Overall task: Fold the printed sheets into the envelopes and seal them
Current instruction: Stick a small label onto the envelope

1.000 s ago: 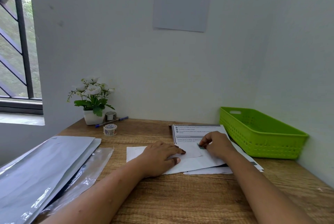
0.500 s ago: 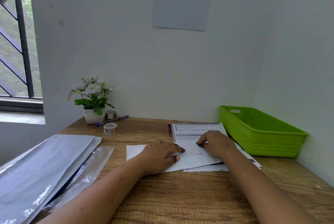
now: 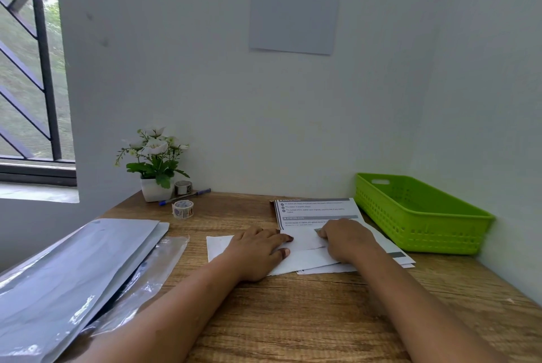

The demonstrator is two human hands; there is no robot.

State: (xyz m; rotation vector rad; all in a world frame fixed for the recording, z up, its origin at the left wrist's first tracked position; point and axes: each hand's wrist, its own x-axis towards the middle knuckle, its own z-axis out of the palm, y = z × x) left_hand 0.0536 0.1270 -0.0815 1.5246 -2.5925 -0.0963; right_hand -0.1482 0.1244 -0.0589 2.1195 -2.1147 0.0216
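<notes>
Envelope (image 3: 305, 261), white, lies on the wooden counter (image 3: 293, 318), partly over the printed sheets (image 3: 316, 208). The left hand (image 3: 258, 251) presses it flat with straight fingers. The right hand (image 3: 346, 238) rests at its flap with bent fingers; whether it pinches anything, I cannot tell.

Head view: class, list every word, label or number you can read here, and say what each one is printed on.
"TASK DESCRIPTION": bold heading on the wall sheet; its other lines are too blurred to read.
"STEPS TO FOLLOW": top grey heading bar on the printed sheet.
"STARTING STATE": second heading bar on the same sheet; the body text under both is too small.
Tape roll: coloured pattern only, no readable words.
</notes>
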